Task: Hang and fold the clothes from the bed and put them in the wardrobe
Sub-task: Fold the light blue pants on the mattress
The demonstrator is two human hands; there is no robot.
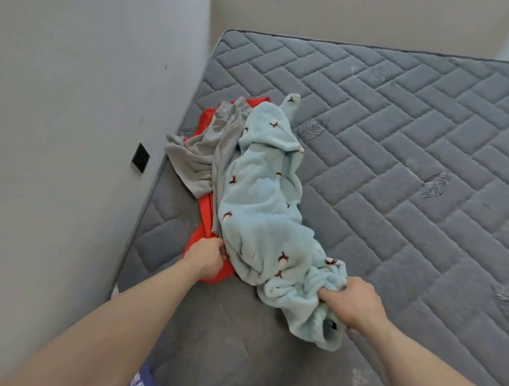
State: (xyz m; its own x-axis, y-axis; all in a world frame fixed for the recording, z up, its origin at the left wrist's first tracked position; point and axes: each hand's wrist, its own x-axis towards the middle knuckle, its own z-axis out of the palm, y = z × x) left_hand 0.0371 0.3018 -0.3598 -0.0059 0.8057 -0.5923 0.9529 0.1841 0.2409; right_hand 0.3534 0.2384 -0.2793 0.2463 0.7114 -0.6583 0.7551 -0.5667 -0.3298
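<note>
A pile of clothes lies on the left part of the grey quilted mattress (395, 140). On top is a fluffy light-blue garment (261, 204) with small brown embroidered marks. A grey garment (208, 150) and a red garment (207, 220) lie under it on its left side. My left hand (208, 259) grips the left edge of the blue garment, over the red one. My right hand (349, 303) grips the bunched near end of the blue garment, close to a cuff opening.
A pale wall (60, 126) runs along the mattress's left side, with a black switch plate (141, 157) on it. A beige headboard panel (357, 19) stands behind the mattress. The mattress stretches bare to the right of the pile.
</note>
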